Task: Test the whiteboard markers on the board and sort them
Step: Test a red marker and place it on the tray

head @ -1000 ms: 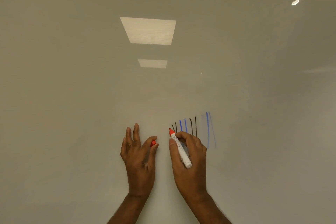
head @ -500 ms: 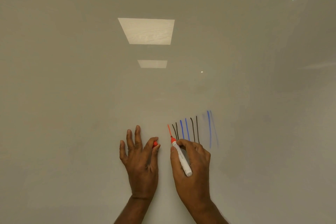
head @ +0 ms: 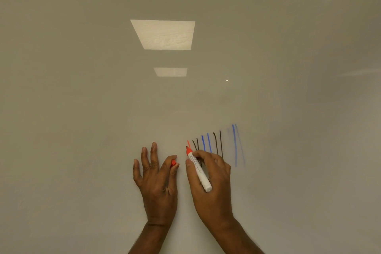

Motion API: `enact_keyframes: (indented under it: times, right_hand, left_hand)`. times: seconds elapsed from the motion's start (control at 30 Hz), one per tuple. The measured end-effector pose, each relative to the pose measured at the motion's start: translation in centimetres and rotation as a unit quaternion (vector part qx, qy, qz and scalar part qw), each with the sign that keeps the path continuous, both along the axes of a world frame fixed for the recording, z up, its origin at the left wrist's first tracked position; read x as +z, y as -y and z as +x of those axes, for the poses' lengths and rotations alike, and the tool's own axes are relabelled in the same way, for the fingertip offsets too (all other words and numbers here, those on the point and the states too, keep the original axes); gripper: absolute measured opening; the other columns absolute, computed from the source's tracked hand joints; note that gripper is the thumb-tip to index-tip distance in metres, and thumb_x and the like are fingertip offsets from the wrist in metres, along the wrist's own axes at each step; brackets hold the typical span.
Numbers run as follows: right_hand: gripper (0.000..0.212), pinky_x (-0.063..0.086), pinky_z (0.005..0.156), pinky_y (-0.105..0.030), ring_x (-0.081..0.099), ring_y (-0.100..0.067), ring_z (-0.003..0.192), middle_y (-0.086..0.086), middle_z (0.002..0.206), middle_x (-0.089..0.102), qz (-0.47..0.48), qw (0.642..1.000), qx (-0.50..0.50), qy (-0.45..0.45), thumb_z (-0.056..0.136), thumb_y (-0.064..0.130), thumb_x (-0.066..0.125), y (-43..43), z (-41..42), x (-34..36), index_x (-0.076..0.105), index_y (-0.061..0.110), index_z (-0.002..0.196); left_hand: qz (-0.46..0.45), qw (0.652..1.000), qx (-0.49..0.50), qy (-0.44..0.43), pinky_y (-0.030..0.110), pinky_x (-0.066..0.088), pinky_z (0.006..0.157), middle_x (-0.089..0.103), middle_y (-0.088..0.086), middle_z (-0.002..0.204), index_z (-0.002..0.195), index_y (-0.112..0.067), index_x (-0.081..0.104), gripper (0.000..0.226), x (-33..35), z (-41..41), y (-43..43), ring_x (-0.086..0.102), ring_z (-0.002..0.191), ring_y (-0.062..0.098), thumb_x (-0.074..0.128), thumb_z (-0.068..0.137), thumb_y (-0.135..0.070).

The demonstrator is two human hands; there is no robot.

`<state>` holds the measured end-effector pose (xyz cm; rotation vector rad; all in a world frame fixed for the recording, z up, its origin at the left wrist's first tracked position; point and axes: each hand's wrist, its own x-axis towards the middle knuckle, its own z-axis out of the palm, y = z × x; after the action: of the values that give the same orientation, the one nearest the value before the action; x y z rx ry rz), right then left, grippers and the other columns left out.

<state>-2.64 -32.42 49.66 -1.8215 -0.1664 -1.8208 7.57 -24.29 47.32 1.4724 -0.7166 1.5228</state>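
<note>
Two bare hands, backs in view. Bare left hand [head: 156,183] sits between 6 and 7 o'clock in the view. Bare right hand [head: 212,189] is between 5 and 6, just beside it. Bare left forearm [head: 146,239] and bare right forearm [head: 239,237] both run off the bottom edge. Short, trimmed nails show on the left fingers [head: 153,150]. Knuckle creases are clear on both hands, and there's a wrist crease on the left.

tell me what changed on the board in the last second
The right hand drew the marker down, leaving a new red stroke left of the black strokes, then brought the tip back up. The left hand kept pinching the red cap; black and blue strokes are unchanged.
</note>
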Motion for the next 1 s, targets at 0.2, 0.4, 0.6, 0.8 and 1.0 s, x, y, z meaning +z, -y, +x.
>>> enact_keyframes:
  times: [0.2,0.4,0.6,0.8,1.0]
  right_hand:
    - [0.058,0.052,0.081,-0.030,0.061,-0.019,0.087,-0.009,0.100,0.069,-0.020,1.000,0.000,-0.001,0.090,0.075,0.034,0.8,1.1,-0.8,0.046,0.027,0.121]
    - [0.050,0.060,0.069,-0.048,0.061,-0.013,0.081,0.012,0.098,0.070,-0.010,0.999,-0.037,-0.020,0.091,0.074,0.032,1.6,-0.1,-4.9,0.051,0.038,0.120]
    - [0.049,0.057,0.065,-0.031,0.064,-0.011,0.072,0.016,0.085,0.068,0.117,0.987,0.069,-0.091,0.072,0.089,0.045,0.8,-3.4,-6.9,0.056,0.052,0.101]
    - [0.041,0.053,0.069,-0.018,0.067,-0.010,0.075,0.010,0.080,0.069,0.163,0.950,0.221,-0.149,0.075,0.060,0.073,-1.3,-8.5,-6.5,0.071,0.026,0.098]
    - [0.027,0.057,0.078,-0.026,0.068,-0.012,0.103,0.009,0.106,0.073,0.170,0.917,0.310,-0.187,0.086,0.036,0.061,-3.8,-11.9,-5.7,0.070,0.025,0.109]
  left_hand:
    - [0.003,1.000,0.007,0.001,0.058,0.018,0.123,0.044,0.012,0.156,0.122,-0.014,0.072,0.048,-0.1,0.1,0.0,0.029,0.153,0.029,0.040,0.107,-0.047]
    - [0.001,1.000,0.003,0.004,0.057,0.018,0.123,0.044,0.011,0.155,0.121,-0.013,0.072,0.046,-0.1,0.1,0.1,0.030,0.152,0.030,0.043,0.106,-0.045]
    - [0.014,0.999,-0.036,-0.016,0.053,0.015,0.125,0.043,0.011,0.157,0.121,-0.012,0.072,0.040,0.0,-0.5,-0.4,0.026,0.154,0.029,0.047,0.104,-0.039]
    - [-0.025,0.978,-0.167,-0.126,0.047,0.023,0.124,0.051,-0.002,0.153,0.130,-0.023,0.065,0.031,-1.2,-5.5,-2.5,0.028,0.152,0.013,0.051,0.105,-0.034]
    - [-0.151,0.837,-0.403,-0.338,0.046,0.047,0.111,0.076,-0.008,0.114,0.117,-0.027,0.068,0.025,-1.2,-12.2,-5.0,0.067,0.116,0.013,0.047,0.105,-0.034]
